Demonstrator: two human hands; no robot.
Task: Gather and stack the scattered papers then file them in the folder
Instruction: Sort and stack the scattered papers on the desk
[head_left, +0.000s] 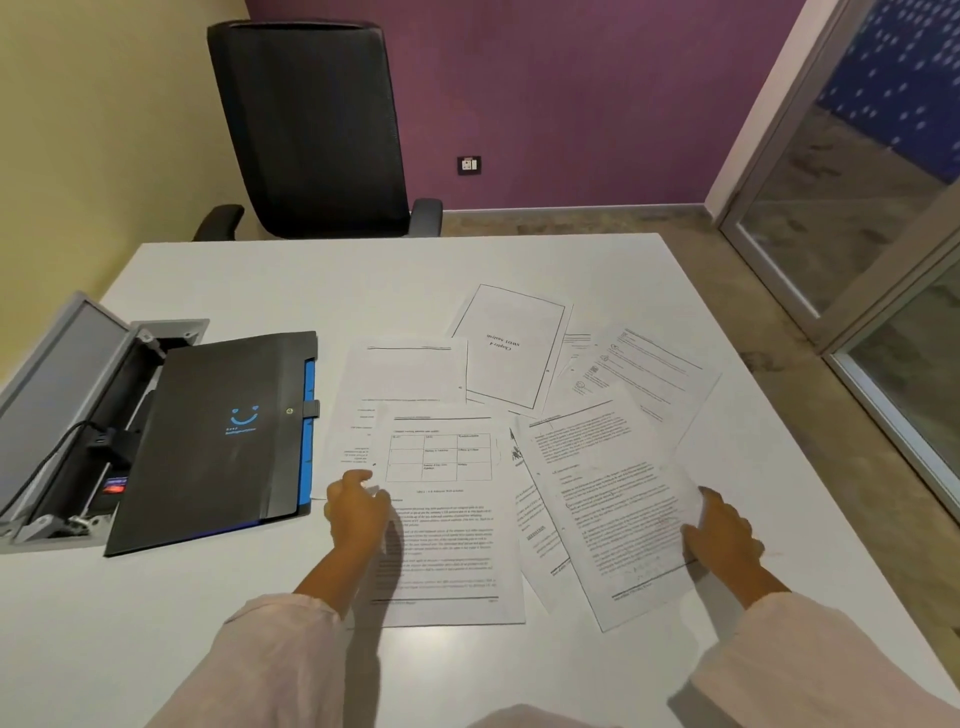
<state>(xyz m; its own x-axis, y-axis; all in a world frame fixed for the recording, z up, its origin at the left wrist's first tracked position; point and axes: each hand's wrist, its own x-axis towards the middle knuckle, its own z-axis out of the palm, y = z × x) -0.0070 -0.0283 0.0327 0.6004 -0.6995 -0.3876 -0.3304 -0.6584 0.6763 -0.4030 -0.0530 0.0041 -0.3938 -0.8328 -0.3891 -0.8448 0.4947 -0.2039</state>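
Note:
Several printed white papers lie scattered and overlapping on the white table. A sheet with a table grid lies in front of me, a text sheet is to its right, and a bordered title page lies farther back. A black folder with a blue edge rests shut at the left. My left hand hovers over the left edge of the grid sheet, fingers loosely curled, holding nothing. My right hand grips the right edge of the text sheet.
An open grey cable box with plugs is set into the table at the far left, partly under the folder. A black office chair stands behind the table. A glass partition is at the right.

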